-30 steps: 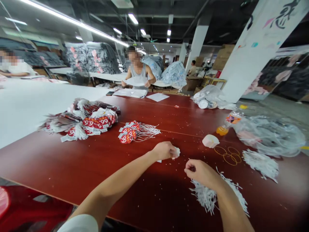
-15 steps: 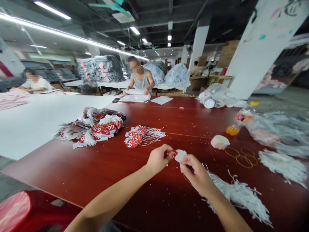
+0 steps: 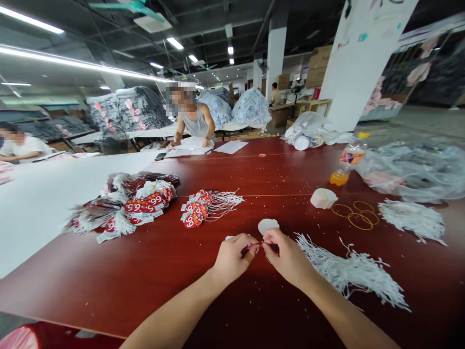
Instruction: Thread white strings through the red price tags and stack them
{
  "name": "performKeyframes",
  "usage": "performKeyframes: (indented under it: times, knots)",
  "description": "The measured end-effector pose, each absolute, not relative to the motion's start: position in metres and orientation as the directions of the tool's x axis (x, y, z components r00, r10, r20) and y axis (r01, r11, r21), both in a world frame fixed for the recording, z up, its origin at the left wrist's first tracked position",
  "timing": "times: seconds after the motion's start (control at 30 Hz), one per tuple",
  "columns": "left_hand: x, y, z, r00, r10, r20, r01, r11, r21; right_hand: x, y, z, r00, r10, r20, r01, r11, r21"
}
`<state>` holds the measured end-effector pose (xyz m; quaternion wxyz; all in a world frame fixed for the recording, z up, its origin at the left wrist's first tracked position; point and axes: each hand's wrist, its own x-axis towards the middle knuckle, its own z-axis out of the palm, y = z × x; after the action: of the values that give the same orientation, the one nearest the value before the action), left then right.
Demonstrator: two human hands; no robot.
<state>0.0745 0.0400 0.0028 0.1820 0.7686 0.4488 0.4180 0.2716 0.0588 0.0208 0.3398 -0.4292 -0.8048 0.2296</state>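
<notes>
Here both hands meet just above the table (image 3: pixel 145 271), left hand (image 3: pixel 230 257) and right hand (image 3: pixel 288 257) pinched together on a small red tag (image 3: pixel 252 246): light, thin, likely bendable card, best gripped by its edges beside the white strings (image 3: pixel 348 271).

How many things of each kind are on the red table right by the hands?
Rubber bands: 4
White string bundles: 2
Orange drink bottle: 1
Loose white tags: 1
Red tag held by left hand and right hand: 1
Total: 9
</notes>
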Motion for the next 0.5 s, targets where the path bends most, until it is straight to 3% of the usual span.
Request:
performKeyframes:
  times: [0.37, 0.5]
  knots:
    - [0.0777, 0.0358, -0.0025, 0.149, 0.891, 0.430, 0.582, -0.430, 0.690, 0.2764, 0.0600, 0.0235, -0.463, 0.842, 0.275, 0.529, 0.512, -0.676]
    - [0.0775, 0.0350, 0.0007, 0.195, 0.873, 0.447, 0.556, -0.474, 0.683, 0.2733, 0.0576, 0.0241, -0.452, 0.847, 0.280, 0.525, 0.506, -0.684]
